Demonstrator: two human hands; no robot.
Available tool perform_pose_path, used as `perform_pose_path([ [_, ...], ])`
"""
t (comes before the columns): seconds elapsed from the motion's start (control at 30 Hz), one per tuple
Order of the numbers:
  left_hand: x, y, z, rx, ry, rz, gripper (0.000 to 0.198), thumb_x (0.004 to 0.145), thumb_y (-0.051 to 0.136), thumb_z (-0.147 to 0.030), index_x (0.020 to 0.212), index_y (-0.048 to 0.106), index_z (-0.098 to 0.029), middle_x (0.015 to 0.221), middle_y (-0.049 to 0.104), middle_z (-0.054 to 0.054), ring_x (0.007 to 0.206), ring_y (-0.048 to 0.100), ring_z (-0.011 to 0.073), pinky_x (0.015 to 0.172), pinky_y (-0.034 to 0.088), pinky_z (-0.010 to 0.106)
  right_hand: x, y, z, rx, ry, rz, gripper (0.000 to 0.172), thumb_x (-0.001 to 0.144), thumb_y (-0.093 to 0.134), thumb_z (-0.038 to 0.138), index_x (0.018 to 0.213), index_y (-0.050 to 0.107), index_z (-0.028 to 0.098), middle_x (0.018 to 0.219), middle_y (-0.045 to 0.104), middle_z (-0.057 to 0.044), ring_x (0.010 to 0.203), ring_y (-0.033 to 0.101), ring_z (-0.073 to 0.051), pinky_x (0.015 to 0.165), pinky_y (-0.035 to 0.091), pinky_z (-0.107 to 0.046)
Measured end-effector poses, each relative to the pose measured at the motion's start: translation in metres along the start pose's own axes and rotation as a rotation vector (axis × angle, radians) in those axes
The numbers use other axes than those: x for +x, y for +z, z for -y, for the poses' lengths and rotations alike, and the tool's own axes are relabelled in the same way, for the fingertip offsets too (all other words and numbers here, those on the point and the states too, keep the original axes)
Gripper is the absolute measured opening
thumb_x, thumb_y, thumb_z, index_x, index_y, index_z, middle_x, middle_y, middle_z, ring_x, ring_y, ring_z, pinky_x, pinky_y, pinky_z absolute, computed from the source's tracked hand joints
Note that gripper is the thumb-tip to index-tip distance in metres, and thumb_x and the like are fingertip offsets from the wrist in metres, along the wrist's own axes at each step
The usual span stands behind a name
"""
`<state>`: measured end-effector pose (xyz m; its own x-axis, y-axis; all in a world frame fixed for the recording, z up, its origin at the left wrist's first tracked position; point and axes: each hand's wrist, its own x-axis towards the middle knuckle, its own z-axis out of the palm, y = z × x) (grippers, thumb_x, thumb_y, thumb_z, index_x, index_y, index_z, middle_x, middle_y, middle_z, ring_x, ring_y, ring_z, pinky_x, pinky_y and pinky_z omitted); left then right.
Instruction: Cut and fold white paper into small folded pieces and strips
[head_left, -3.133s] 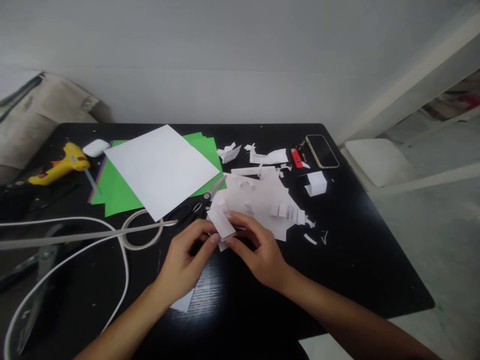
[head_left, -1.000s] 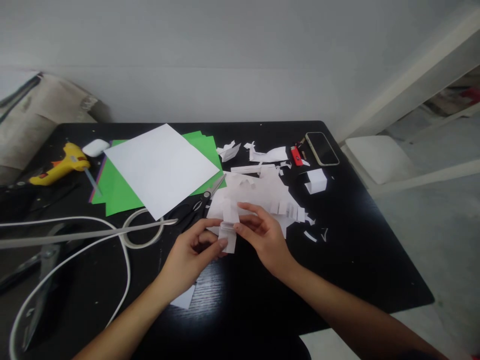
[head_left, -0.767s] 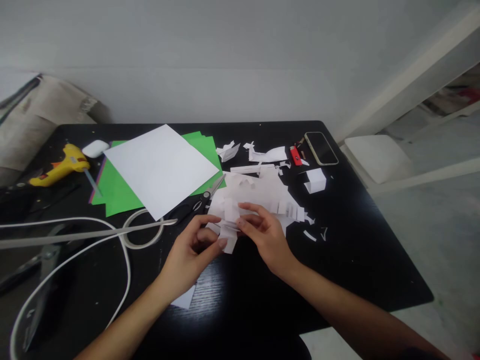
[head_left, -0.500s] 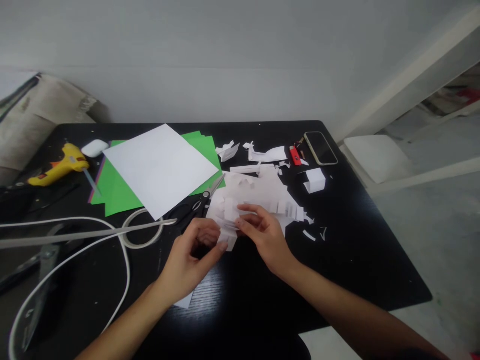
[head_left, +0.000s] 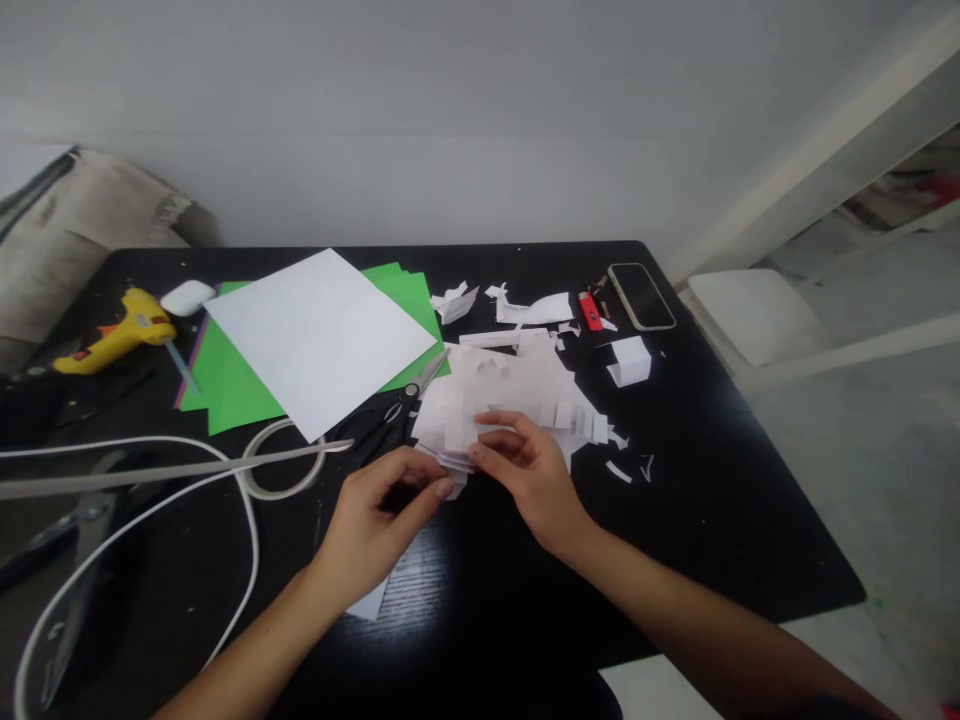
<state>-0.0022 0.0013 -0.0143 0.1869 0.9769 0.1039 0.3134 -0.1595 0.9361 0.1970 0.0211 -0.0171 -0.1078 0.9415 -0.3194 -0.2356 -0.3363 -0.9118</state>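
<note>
Both of my hands pinch a small folded white paper strip just above the black table. My left hand grips its lower end with thumb and forefinger. My right hand holds its right side, fingers curled. Behind the strip lies a cut white sheet with folded tabs. Black-handled scissors rest just left of the strip.
A white sheet lies on green paper at the left. A yellow glue gun and white case sit far left. White cable loops in front. Paper scraps, a red lighter and a phone lie at the back right.
The strip stood taller and partly unfolded a second ago; now it is pressed into a flatter, shorter stack between my fingers. My hands stayed in nearly the same place.
</note>
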Motion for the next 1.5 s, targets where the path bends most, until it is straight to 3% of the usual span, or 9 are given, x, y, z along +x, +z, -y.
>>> perform_pose_path([
  [0.27, -0.004, 0.001, 0.007, 0.012, -0.019, -0.101, 0.019, 0.087, 0.081, -0.026, 0.093, 0.064, -0.022, 0.086, 0.070, -0.001, 0.081, 0.068, 0.0140, 0.076, 0.055, 0.026, -0.002, 0.001, 0.000, 0.047, 0.006, 0.061, 0.044, 0.077, 0.089, 0.032, 0.116, 0.069, 0.028, 0.086, 0.074, 0.003, 0.081, 0.072, -0.017, 0.084, 0.060, -0.035],
  [0.43, -0.005, 0.002, 0.006, -0.022, 0.007, -0.115, 0.024, 0.088, 0.079, -0.021, 0.106, 0.063, -0.024, 0.098, 0.071, 0.000, 0.093, 0.069, 0.0142, 0.087, 0.056, 0.027, -0.002, 0.000, 0.001, 0.100, 0.022, 0.072, 0.052, 0.077, 0.090, 0.030, 0.123, 0.066, 0.029, 0.090, 0.074, 0.003, 0.082, 0.073, -0.016, 0.089, 0.060, -0.035],
  [0.6, -0.004, 0.001, 0.010, -0.024, 0.023, -0.137, 0.021, 0.090, 0.075, -0.018, 0.107, 0.065, -0.024, 0.099, 0.073, 0.000, 0.093, 0.070, 0.0138, 0.087, 0.057, 0.025, -0.002, 0.001, -0.001, 0.146, 0.056, 0.099, 0.059, 0.076, 0.091, 0.028, 0.127, 0.063, 0.029, 0.095, 0.075, 0.003, 0.087, 0.074, -0.015, 0.091, 0.060, -0.033],
  [0.83, -0.006, -0.003, 0.013, 0.010, 0.033, -0.141, 0.019, 0.091, 0.072, -0.015, 0.106, 0.070, -0.025, 0.101, 0.077, 0.000, 0.096, 0.074, 0.0145, 0.086, 0.058, 0.025, 0.001, 0.003, -0.006, 0.193, 0.117, 0.250, 0.045, 0.074, 0.093, 0.030, 0.112, 0.070, 0.023, 0.106, 0.077, -0.003, 0.099, 0.075, -0.021, 0.086, 0.064, -0.035],
  [1.13, -0.005, -0.003, 0.010, 0.026, 0.038, -0.103, 0.017, 0.092, 0.070, -0.015, 0.106, 0.070, -0.025, 0.104, 0.078, 0.000, 0.100, 0.074, 0.0170, 0.090, 0.058, 0.029, 0.001, 0.003, -0.006, 0.204, 0.119, 0.300, 0.041, 0.067, 0.097, 0.020, 0.103, 0.077, 0.022, 0.109, 0.080, -0.002, 0.106, 0.076, -0.021, 0.106, 0.057, -0.040],
  [1.5, -0.004, -0.002, 0.010, 0.050, 0.038, -0.089, 0.014, 0.093, 0.074, -0.024, 0.105, 0.067, -0.023, 0.097, 0.074, 0.000, 0.088, 0.071, 0.0148, 0.082, 0.057, 0.027, 0.003, 0.002, -0.007, 0.201, 0.124, 0.249, 0.031, 0.077, 0.093, 0.033, 0.098, 0.076, 0.018, 0.091, 0.079, -0.003, 0.077, 0.073, -0.015, 0.074, 0.061, -0.029],
])
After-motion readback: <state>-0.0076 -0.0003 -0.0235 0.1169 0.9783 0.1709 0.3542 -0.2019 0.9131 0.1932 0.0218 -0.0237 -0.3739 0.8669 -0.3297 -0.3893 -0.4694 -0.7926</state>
